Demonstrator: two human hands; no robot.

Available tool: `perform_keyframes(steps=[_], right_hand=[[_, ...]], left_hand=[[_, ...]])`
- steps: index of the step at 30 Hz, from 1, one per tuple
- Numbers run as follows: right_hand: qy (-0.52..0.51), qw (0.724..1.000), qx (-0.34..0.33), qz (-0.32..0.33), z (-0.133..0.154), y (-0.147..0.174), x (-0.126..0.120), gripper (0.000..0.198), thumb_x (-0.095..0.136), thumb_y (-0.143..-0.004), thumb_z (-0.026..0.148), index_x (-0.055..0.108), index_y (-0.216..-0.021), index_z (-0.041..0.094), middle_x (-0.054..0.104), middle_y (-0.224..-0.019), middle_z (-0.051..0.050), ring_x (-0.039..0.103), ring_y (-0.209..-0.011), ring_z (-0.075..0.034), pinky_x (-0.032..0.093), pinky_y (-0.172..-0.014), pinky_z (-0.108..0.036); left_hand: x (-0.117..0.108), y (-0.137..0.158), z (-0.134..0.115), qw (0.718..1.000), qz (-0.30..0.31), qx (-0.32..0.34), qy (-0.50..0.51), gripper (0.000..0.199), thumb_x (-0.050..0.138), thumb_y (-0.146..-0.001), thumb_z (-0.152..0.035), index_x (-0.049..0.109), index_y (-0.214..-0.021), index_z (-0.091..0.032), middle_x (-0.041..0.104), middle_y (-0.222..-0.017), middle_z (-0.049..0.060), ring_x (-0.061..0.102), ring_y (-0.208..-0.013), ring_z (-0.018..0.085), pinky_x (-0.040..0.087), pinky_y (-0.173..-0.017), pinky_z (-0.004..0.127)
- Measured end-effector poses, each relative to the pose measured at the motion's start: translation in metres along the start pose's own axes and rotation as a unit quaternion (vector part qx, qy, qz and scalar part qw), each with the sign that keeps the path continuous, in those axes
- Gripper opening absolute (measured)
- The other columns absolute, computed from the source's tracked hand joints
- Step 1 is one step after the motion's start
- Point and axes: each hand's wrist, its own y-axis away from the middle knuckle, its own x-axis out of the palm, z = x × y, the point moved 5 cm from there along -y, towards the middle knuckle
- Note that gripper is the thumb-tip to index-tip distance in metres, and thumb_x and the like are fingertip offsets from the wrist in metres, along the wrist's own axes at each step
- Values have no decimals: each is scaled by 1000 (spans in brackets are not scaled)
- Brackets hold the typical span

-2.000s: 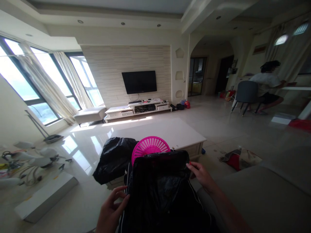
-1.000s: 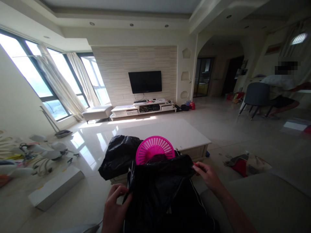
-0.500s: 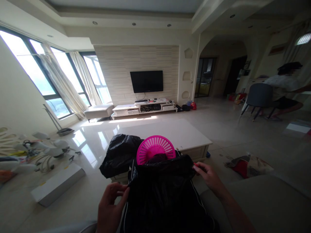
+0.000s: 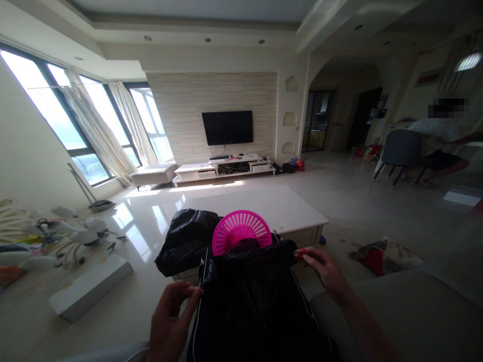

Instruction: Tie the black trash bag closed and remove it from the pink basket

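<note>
White surface (image 4: 275, 198), low with a panelled side, sits mid-scene on glossy tiled floor (image 4: 151, 311). Far wall: black TV (image 4: 227, 126) above a white cabinet (image 4: 226, 168), with cables and small items on it. Windows and curtains (image 4: 92, 128) far left, bench (image 4: 154, 173) by them. Person (image 4: 433, 133) seated far right on a grey chair (image 4: 402, 148).

Edges: surface's right edge runs out to a near right corner, just past the basket side; bare white top shows right of and beyond the pink basket (image 4: 241, 231). Tiled floor lies between surface and cabinet. Long pale box (image 4: 90, 289) on floor near left, grey seat (image 4: 400, 314) near right.

Black bag (image 4: 249, 286), thin shiny plastic, wrinkled, is nearest the camera, over dark cloth with white piping (image 4: 313, 322). Its top edge crosses in front of the basket; can't tell if they touch. Dark bundle (image 4: 243, 246) in the basket, another black bag (image 4: 188, 241) just left of it.

Left hand (image 4: 171, 311): thumb and fingertips pinched on bag's left edge. Right hand (image 4: 320, 266): pinched on its far right corner, small red bit at the fingertips
</note>
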Motion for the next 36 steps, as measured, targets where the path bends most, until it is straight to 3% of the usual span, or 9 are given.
perform_keyframes(steps=[2, 5, 9, 14, 16, 21, 27, 31, 36], right_hand=[[-62, 998, -2, 0, 8, 5, 0, 35, 86, -73, 55, 82, -89, 23, 79, -98, -11, 69, -96, -28, 55, -86, -39], [-146, 989, -21, 12, 28, 14, 0, 28, 85, -73, 49, 74, -73, 24, 71, -83, -8, 66, -89, -26, 55, -80, -37], [-195, 980, -27, 38, 47, 23, -3, 39, 82, -77, 50, 60, -62, 22, 52, -64, -2, 51, -63, -17, 46, -60, -31], [3, 996, 35, 80, 39, 21, -13, 43, 72, -86, 64, 72, -88, 21, 40, -45, 7, 31, -42, -10, 23, -46, -26], [89, 991, 42, 92, 38, 20, -19, 48, 71, -86, 67, 74, -92, 20, 39, -44, 8, 28, -39, -9, 19, -45, -26], [138, 984, -21, 107, 58, 28, -29, 46, 73, -87, 64, 75, -76, 19, 54, -53, 1, 47, -50, -13, 35, -52, -28], [83, 975, -114, 171, 79, 47, -27, 41, 73, -93, 48, 69, -63, 20, 62, -66, -5, 57, -66, -18, 43, -65, -32], [95, 984, -74, 128, 74, 43, -30, 39, 75, -89, 56, 75, -73, 20, 53, -59, -1, 47, -56, -14, 36, -56, -29], [75, 993, -22, 84, 66, 38, -32, 47, 76, -84, 64, 68, -70, 20, 39, -54, 4, 31, -50, -9, 26, -48, -25]], left_hand=[[3, -4, 6, 999, 36, -11, 26, 42, 84, -79, -49, 60, -105, -26, 71, -82, -4, 78, -80, 22, 64, -79, 34], [8, -10, 25, 994, 96, -46, 21, 46, 80, -80, -55, 60, -109, -25, 63, -77, -6, 70, -60, 18, 56, -53, 29], [12, -14, 45, 986, 142, -70, -49, 47, 73, -81, -62, 64, -107, -24, 60, -80, -5, 64, -56, 15, 48, -50, 26], [2, -21, 42, 959, 133, -18, -249, 40, 70, -80, -58, 75, -102, -25, 72, -90, 2, 65, -60, 18, 49, -62, 32], [-1, -22, 39, 946, 162, -20, -279, 38, 71, -79, -59, 80, -94, -25, 76, -87, 5, 67, -65, 22, 51, -66, 34], [4, -17, 28, 948, 232, -39, -215, 41, 69, -78, -64, 77, -69, -25, 75, -79, 5, 64, -63, 21, 48, -57, 29], [5, -15, 6, 966, 193, -6, -172, 40, 68, -85, -63, 77, -82, -24, 72, -83, 3, 61, -61, 17, 48, -59, 28], [2, -13, -4, 978, 164, 18, -132, 37, 74, -84, -60, 77, -85, -23, 73, -84, 3, 65, -63, 17, 51, -61, 27], [-16, -4, -12, 993, 86, 50, -56, 34, 82, -80, -53, 77, -96, -24, 73, -94, 4, 71, -69, 19, 56, -62, 27]])
